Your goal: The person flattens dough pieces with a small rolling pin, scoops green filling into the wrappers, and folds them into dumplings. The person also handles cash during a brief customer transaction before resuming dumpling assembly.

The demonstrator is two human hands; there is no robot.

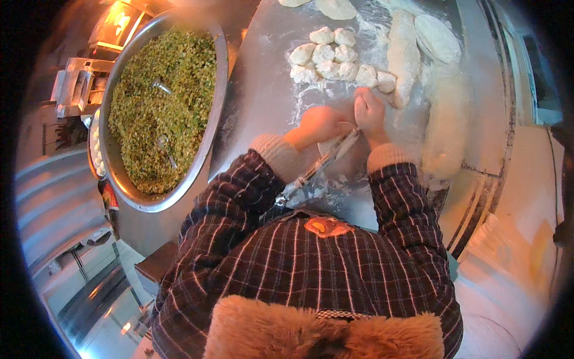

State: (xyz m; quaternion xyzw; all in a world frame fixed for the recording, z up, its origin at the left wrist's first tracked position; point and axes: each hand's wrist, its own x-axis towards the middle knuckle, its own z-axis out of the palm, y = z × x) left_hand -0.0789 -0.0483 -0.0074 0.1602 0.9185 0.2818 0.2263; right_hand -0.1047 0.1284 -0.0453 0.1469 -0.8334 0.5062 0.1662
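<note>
Both my hands are close together over the floured metal worktop [264, 80]. My left hand [320, 123] has its fingers curled at a thin, pale piece of dough [329, 146], which hangs below them. My right hand [370, 112] is closed like a fist just beside it; what is inside its fingers is hidden. A long narrow strip [320, 164], stained with flour, slants from between my hands down towards my waist and ends in a shiny metal tip. Just beyond my hands lie several small lumps of dough [323, 54].
Left stands a large metal basin [219, 89] of chopped green filling [163, 103] with metal utensil parts showing. A long dough roll [403, 54] and an oval dough piece [437, 38] lie right. Flattened dough [336, 8] is at the far edge. A bowl [95, 143] sits behind the basin.
</note>
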